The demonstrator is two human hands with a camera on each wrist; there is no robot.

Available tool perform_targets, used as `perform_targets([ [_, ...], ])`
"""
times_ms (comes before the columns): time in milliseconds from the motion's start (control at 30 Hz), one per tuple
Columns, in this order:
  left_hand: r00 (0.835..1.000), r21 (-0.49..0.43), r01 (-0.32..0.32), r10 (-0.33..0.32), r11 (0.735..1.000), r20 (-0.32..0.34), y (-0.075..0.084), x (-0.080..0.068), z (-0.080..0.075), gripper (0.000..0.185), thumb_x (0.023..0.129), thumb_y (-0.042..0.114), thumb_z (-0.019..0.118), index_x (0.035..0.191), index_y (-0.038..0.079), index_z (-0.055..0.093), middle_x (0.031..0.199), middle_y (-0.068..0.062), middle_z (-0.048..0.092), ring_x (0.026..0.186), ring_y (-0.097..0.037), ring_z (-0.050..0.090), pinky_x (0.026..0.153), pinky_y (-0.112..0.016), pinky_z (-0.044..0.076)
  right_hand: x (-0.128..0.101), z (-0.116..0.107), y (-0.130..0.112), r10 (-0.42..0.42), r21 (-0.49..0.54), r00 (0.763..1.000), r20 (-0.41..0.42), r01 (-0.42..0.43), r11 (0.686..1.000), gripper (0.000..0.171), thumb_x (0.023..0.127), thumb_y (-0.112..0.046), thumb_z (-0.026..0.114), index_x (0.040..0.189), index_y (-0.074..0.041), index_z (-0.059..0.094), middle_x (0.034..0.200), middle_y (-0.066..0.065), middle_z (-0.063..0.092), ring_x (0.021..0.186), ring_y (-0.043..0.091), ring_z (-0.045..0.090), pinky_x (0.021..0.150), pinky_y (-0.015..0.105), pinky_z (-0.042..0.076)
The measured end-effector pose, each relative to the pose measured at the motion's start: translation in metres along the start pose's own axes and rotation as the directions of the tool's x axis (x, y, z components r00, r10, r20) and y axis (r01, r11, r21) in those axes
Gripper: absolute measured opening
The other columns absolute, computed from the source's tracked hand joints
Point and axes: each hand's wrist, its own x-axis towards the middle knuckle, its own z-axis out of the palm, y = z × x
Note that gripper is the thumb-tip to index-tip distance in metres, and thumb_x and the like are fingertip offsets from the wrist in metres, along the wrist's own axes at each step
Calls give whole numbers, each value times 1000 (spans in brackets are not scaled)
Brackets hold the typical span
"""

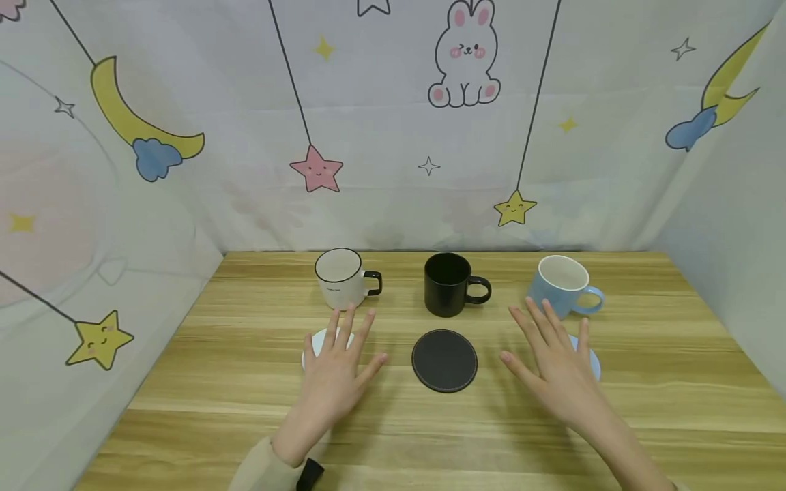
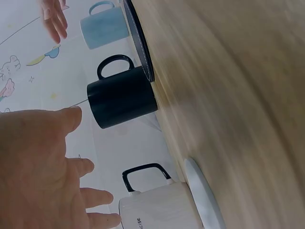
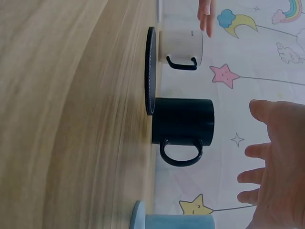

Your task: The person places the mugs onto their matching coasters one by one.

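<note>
My left hand (image 1: 334,378) hovers with spread fingers over a white coaster (image 1: 316,341), partly covering it in the head view. Behind it stands a white mug (image 1: 340,281) with a black rim and black handle. My right hand (image 1: 560,374) is likewise spread, above a light blue coaster (image 1: 594,366) mostly hidden beneath it. A light blue mug (image 1: 560,290) stands just beyond those fingertips. Between the hands lies a round black coaster (image 1: 445,361), with a black mug (image 1: 447,286) upright behind it. Both hands hold nothing.
The wooden table (image 1: 430,443) ends at a white curtain (image 1: 381,136) printed with stars, moons and a rabbit, which also runs along the left side. All the mug handles point right in the head view. A black strap end (image 1: 310,473) shows by the left sleeve (image 1: 265,467).
</note>
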Motion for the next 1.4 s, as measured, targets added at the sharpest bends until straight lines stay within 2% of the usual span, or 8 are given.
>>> perform_targets([
  [433,1000,5,5,-5,1000,2,-7,-2,-1,71,94,51,54,154,30,23,163,-6,15,151,-31,11,109,-75,12,10,1,-9,-39,29,999,-26,39,999,71,93,-40,60,153,-26,24,161,9,23,149,35,16,114,64,-11],
  [667,1000,7,9,-9,1000,-11,-10,-3,0,72,93,51,55,154,31,21,162,-7,17,151,-31,12,109,-75,12,18,3,-16,-58,47,998,-35,59,997,70,93,-36,61,153,-24,26,160,10,25,151,29,14,115,65,-8],
  [1000,1000,17,25,-24,1000,-17,-16,-3,-2,73,92,52,56,154,31,23,162,-8,19,150,-32,14,108,-75,14,29,8,-27,-89,83,994,-62,95,992,68,94,-37,59,153,-27,26,158,9,28,148,34,22,115,67,-2],
  [1100,999,18,30,-30,999,-13,-18,-2,-3,72,92,52,56,153,30,24,162,-8,20,150,-33,16,107,-75,14,33,10,-31,-100,93,993,-69,106,990,67,94,-36,60,151,-25,29,157,9,31,147,33,23,114,68,0],
  [1400,1000,21,29,-29,999,8,-26,-1,-5,73,92,53,55,154,28,23,162,-9,19,150,-34,16,107,-76,13,42,17,-41,-128,157,991,-46,134,978,63,95,-36,57,151,-21,31,158,9,30,148,31,23,117,62,-4],
])
